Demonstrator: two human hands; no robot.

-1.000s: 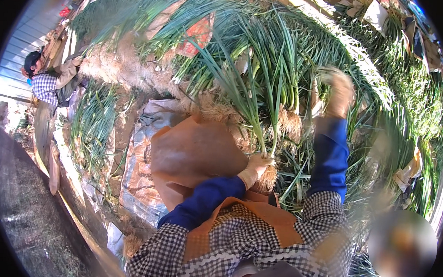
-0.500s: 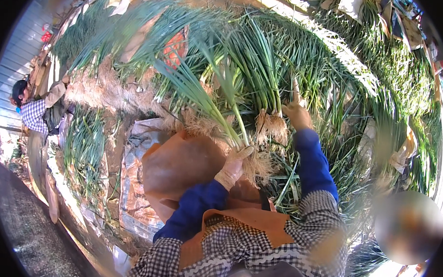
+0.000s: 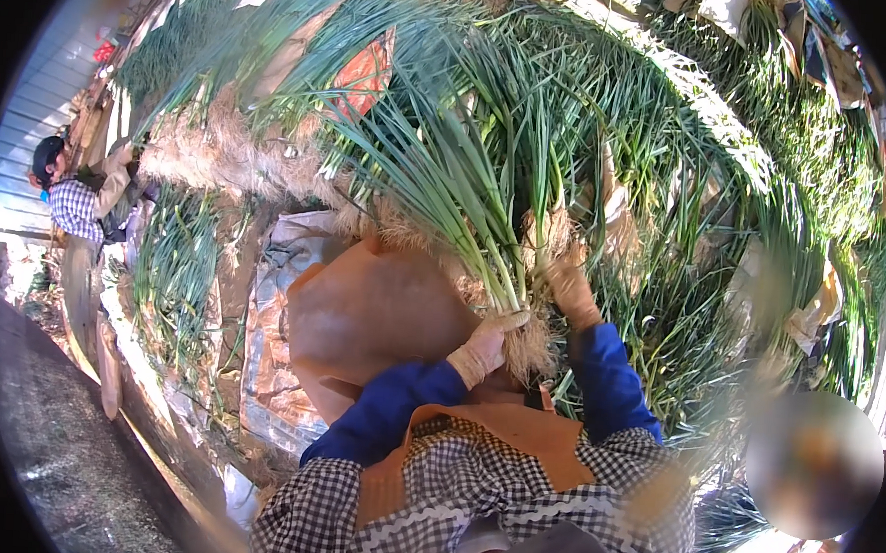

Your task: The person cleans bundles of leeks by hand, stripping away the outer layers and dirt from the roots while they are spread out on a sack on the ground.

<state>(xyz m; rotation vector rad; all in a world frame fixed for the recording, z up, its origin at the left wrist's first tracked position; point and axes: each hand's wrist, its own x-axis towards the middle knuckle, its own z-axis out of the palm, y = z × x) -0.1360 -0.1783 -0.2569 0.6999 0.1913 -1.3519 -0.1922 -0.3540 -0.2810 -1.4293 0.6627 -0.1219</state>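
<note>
- Since a moment ago, my right hand (image 3: 570,289) has come back from the heap and now sits just right of the bunch of green onions (image 3: 467,193).
- My left hand (image 3: 482,346) is clamped round the bunch's root end, above the brown apron (image 3: 376,318).
- The right hand's fingers curl on the roots.
- I judge I'm gathering a bundle; next, square the roots.

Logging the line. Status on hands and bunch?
Left hand grips bunch near roots. Right hand on bunch's right side. Green stalk piles crowd all around.
</note>
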